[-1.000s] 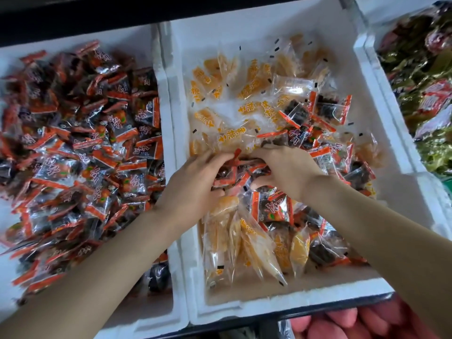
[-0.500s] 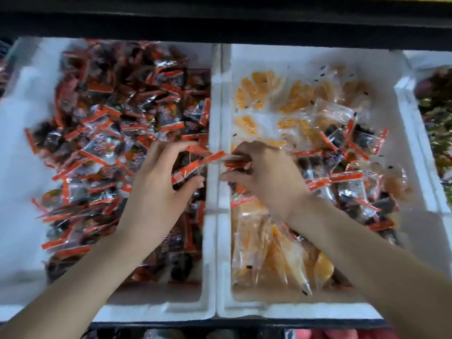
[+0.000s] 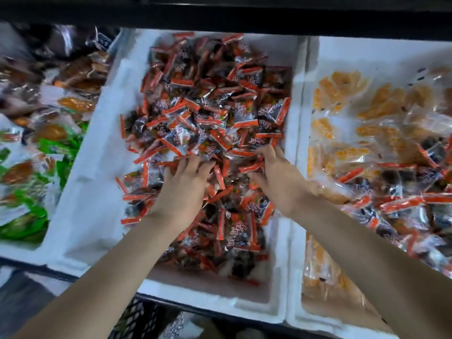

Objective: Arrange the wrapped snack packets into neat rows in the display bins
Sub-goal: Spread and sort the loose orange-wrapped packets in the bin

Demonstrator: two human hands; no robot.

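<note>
A white foam bin [image 3: 97,167] in the middle holds a loose heap of dark snack packets with red edges [image 3: 215,106]. Both my hands are down in this heap. My left hand [image 3: 186,187] lies on the packets with its fingers spread and fairly straight, the tips among the wrappers. My right hand [image 3: 276,172] is beside it near the bin's right wall, its fingers curled over a few red-edged packets [image 3: 252,166], with the thumb under them. The right foam bin [image 3: 300,118] holds clear packets of orange snacks [image 3: 381,99], and several red-edged packets [image 3: 403,199] are mixed in there.
A third bin at the left [image 3: 36,143] is full of green and brown wrapped snacks. A dark shelf edge [image 3: 220,15] runs along the back above the bins. A black crate [image 3: 137,321] shows below the front edge.
Both hands moved left from the right bin, over the dividing wall, into the middle bin, carrying red-edged packets. My view swung left with them.
</note>
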